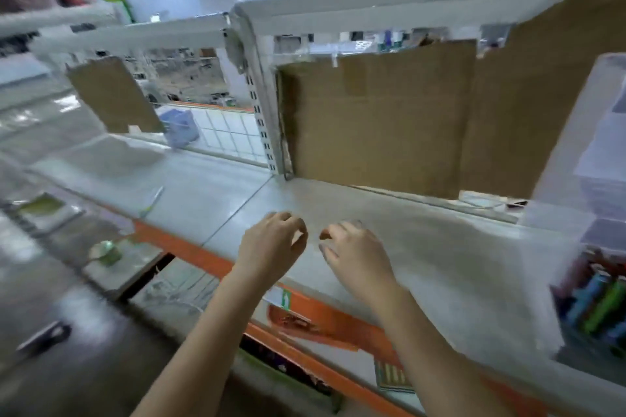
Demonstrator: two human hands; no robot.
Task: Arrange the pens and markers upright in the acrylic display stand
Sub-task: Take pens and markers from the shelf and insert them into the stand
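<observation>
A: Where are the hands, and how do they lie?

B: The left hand (272, 245) and right hand (355, 256) hover side by side over the grey shelf (423, 247), palms down, close together but apart. The fingers of both are loosely curled and hold nothing. Whether the fingertips touch the shelf cannot be told, as the view is blurred.

A: Where is the task's thing?

B: The acrylic display stand (576, 200) rises well to the right of the right hand, at the frame's edge. Its clear front wall stands between the camera and the pens and markers (596, 301) inside. Blue, green and darker barrels show low in it; whether they stand upright or lean cannot be told.

A: What lies beyond the hands?

B: Cardboard sheets (382, 118) line the back of the shelf bay, beside a white slotted upright (262, 105). An orange shelf edge (325, 318) runs under both forearms, and a white price label (279, 296) with a green mark sits on it between them.

A: And to the left?

B: A single pen (152, 201) lies flat on the neighbouring shelf, well left of the left hand. Farther back stands a smaller cardboard piece (111, 95), with a pale blue basket (179, 127) just beside it
</observation>
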